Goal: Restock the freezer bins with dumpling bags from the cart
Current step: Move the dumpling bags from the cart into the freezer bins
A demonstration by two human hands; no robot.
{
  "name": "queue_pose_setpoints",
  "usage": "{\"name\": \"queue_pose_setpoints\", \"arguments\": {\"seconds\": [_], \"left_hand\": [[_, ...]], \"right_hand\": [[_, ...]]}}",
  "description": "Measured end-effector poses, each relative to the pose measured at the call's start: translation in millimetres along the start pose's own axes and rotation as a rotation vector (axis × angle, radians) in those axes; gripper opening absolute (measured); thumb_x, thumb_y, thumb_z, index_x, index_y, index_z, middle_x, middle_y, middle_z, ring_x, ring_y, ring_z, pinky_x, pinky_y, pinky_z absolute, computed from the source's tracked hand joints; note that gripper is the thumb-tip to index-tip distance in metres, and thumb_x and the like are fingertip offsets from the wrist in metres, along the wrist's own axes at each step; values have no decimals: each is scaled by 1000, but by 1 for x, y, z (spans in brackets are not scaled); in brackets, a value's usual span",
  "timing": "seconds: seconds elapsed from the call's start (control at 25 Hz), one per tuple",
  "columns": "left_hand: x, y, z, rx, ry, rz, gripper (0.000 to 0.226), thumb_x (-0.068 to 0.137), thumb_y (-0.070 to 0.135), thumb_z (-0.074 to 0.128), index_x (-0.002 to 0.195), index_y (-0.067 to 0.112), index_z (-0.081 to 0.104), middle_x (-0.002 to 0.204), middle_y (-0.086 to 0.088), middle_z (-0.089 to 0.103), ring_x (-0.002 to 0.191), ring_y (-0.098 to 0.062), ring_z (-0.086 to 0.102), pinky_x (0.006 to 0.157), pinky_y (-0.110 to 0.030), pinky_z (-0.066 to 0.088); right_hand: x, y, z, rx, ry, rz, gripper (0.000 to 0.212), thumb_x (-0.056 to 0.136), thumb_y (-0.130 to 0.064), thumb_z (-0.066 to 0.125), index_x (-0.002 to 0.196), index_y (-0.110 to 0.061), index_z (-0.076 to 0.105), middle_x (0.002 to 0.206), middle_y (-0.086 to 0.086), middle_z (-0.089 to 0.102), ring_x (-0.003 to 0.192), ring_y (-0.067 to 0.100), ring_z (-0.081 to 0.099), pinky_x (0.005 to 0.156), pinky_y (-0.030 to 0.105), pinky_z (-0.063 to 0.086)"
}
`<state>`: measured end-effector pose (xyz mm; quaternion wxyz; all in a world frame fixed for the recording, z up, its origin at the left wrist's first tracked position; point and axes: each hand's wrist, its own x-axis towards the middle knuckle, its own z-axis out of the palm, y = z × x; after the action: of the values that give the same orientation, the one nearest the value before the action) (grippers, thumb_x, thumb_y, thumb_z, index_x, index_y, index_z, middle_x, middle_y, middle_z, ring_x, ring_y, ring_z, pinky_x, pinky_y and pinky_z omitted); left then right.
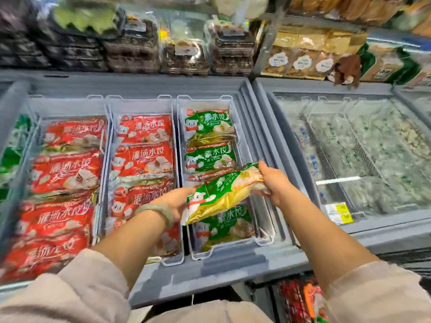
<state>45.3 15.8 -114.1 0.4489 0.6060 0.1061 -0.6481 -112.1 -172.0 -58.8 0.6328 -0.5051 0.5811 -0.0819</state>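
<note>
Pale sleeves (70,297) fill the bottom of the frame, both forearms reaching up over the freezer's grey front rim (221,269). At centre, a green dumpling bag (224,192) hangs tilted above the rightmost bin (263,238), the left hand (177,201) gripping its lower left end, the right hand (272,183) closed on its upper right end. Green bags lie flat below it, filling that bin. Red bags (142,157) pack the two bins to the left. Lower right, the cart (300,299) shows.
</note>
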Motion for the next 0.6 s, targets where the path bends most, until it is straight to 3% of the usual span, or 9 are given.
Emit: {"name": "queue_pose_setpoints", "arguments": {"seconds": [0.08, 0.16, 0.24, 0.32, 0.4, 0.52, 0.6], "left_hand": [[12, 3, -3, -40, -2, -63, 25, 98, 21, 47, 88, 4, 62, 65, -11, 71, 47, -19, 67, 51, -30, 57], [15, 8, -3, -31, -22, -94, 26, 97, 21, 51, 81, 3, 62, 61, -11, 70, 44, -19, 66, 48, -28, 56], [23, 16, 1, -49, -24, -111, 23, 94, 22, 56, 81, 4, 62, 65, -11, 69, 47, -19, 65, 52, -28, 57], [33, 29, 10, -63, 25, -87, 18, 91, 23, 61, 83, 7, 62, 70, -10, 69, 53, -19, 65, 57, -30, 57], [47, 45, 17, -61, 88, -22, 14, 89, 22, 63, 88, 8, 62, 79, -7, 69, 64, -18, 64, 63, -30, 56], [71, 71, 14, 3, 203, 68, 21, 86, 21, 66, 103, 7, 65, 96, -7, 71, 79, -18, 67, 61, -27, 60], [88, 90, 7, 104, 257, 117, 23, 86, 23, 67, 101, 6, 66, 106, -14, 70, 91, -28, 68, 78, -36, 59]], "right_hand": [[16, -9, 8, -41, -30, 22, 39, 97, -41, 45, 100, -7, 63, 80, 12, 71, 60, 23, 67, 65, 40, 60], [32, -15, 14, -69, -51, 51, 42, 97, -42, 45, 112, -6, 60, 99, 18, 68, 68, 26, 67, 62, 39, 60], [53, -25, 18, -124, -54, 102, 39, 97, -44, 44, 106, -10, 61, 96, 16, 67, 63, 22, 66, 49, 30, 57], [75, -36, 18, -161, -88, 131, 34, 97, -42, 45, 95, -13, 62, 84, 11, 68, 59, 20, 65, 45, 28, 56], [99, -45, 17, -186, -145, 151, 28, 98, -36, 47, 98, -13, 62, 84, 9, 69, 62, 19, 66, 49, 29, 58], [132, -49, 21, -293, -189, 206, 25, 96, -24, 53, 115, -10, 59, 107, 10, 67, 84, 24, 68, 62, 31, 61], [156, -49, 26, -383, -204, 233, 34, 93, -20, 57, 124, -8, 51, 117, 11, 63, 95, 26, 66, 70, 35, 60]]}}
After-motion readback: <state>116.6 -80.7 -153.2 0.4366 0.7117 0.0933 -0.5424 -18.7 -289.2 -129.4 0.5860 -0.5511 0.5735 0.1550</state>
